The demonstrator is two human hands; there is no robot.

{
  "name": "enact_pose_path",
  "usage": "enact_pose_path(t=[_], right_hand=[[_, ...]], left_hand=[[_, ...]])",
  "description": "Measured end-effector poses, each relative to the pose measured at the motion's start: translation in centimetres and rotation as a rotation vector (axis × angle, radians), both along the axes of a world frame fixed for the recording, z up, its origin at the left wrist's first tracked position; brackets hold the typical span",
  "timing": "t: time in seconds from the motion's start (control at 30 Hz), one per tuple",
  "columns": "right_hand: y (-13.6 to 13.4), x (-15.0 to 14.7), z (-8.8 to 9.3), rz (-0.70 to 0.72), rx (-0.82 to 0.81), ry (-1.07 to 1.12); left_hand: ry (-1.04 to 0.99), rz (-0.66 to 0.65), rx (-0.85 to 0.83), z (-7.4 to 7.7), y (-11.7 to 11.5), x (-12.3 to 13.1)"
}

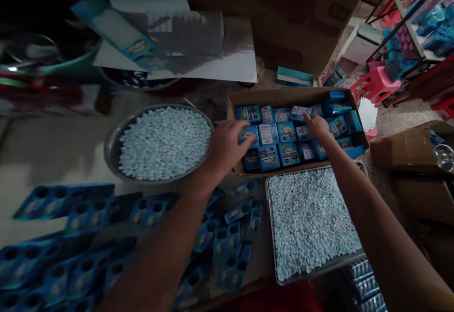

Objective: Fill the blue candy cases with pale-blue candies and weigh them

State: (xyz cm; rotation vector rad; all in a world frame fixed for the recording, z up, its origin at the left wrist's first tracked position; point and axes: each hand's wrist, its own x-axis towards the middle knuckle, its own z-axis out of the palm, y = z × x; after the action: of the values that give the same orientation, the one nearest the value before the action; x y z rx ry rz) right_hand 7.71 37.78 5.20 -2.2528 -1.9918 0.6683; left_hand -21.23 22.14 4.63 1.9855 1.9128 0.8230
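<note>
A cardboard carton [298,95] holds rows of small blue candy boxes [268,157] printed "Caramelo Macizo". My left hand [229,144] is over the carton's left end, its thumb and fingers apart around the corner of a candy box, with no clear grip on it. Farther right, my right hand [318,125] reaches into the carton, fingers drawn together at the edge of a slightly tilted candy box [300,112]. Part of that grip is hidden by the hand itself.
A round metal bowl [112,153] of pale blue and white candies stands left; a rectangular tray [271,236] of similar candies lies below the carton. Several blue boxes with round holes [88,217] cover the lower left. Pink stools [379,82] and cardboard boxes [407,149] stand right.
</note>
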Motion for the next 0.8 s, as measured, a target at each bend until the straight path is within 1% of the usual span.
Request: enact_pose_path(t=[0.07,0.1,0.13,0.17,0.2,0.23,0.3,0.33,0.4,0.43,0.5,0.57,0.6,0.63,0.7,0.73,0.8], right_hand=[[1.2,-1.4,-1.6,-0.077,-0.017,0.008],[1.4,-1.8,-2.2,-0.121,-0.017,0.016],[1.5,-2.0,-2.6,-0.165,-0.010,0.031],[1.5,-2.1,-3.0,-0.206,0.007,0.052],[1.5,-2.2,-3.2,-0.238,0.029,0.077],[1.6,-2.2,-3.4,-0.258,0.052,0.105],[1.6,-2.2,-3.4,-0.254,0.102,0.164],[1.6,-2.2,-3.2,-0.235,0.147,0.216],[0.8,-1.9,-2.5,-0.169,0.282,0.346],[0.1,-1.5,-2.0,-0.132,0.369,0.406],[-2.3,-0.3,-0.3,-0.054,0.547,0.481],[-5.5,1.4,1.9,0.006,0.679,0.511],[-7.3,2.3,3.1,0.023,0.719,0.545],[-9.2,3.3,4.4,0.027,0.731,0.602],[-12.6,4.8,6.5,-0.013,0.659,0.789],[-14.1,5.5,7.4,-0.049,0.582,0.908],[-16.7,6.4,8.2,-0.128,0.372,1.148]], left_hand=[[0.072,-0.186,-0.201,-1.4,5.8,3.0],[0.081,-0.272,-0.305,-2.3,8.4,4.7],[0.056,-0.325,-0.381,-3.2,10.6,6.4],[0.040,-0.353,-0.413,-4.2,12.2,7.8],[0.015,-0.369,-0.429,-5.1,13.1,8.9],[-0.012,-0.372,-0.427,-6.0,13.4,9.7],[-0.068,-0.358,-0.404,-7.1,12.8,10.1],[-0.096,-0.345,-0.394,-7.3,12.2,9.8],[-0.144,-0.302,-0.371,-7.0,10.8,8.9],[-0.193,-0.257,-0.343,-6.4,10.1,8.4],[-0.359,-0.130,-0.222,-4.5,8.9,7.3],[-0.565,-0.022,-0.054,-2.0,7.5,6.4],[-0.665,0.007,0.011,-0.6,6.5,6.0],[-0.765,0.022,0.046,0.6,5.4,5.7],[-1.034,0.044,0.014,2.7,2.6,5.6],[-1.199,0.064,-0.033,3.3,1.1,5.7],[-1.512,0.132,-0.124,3.7,-2.0,6.7]])
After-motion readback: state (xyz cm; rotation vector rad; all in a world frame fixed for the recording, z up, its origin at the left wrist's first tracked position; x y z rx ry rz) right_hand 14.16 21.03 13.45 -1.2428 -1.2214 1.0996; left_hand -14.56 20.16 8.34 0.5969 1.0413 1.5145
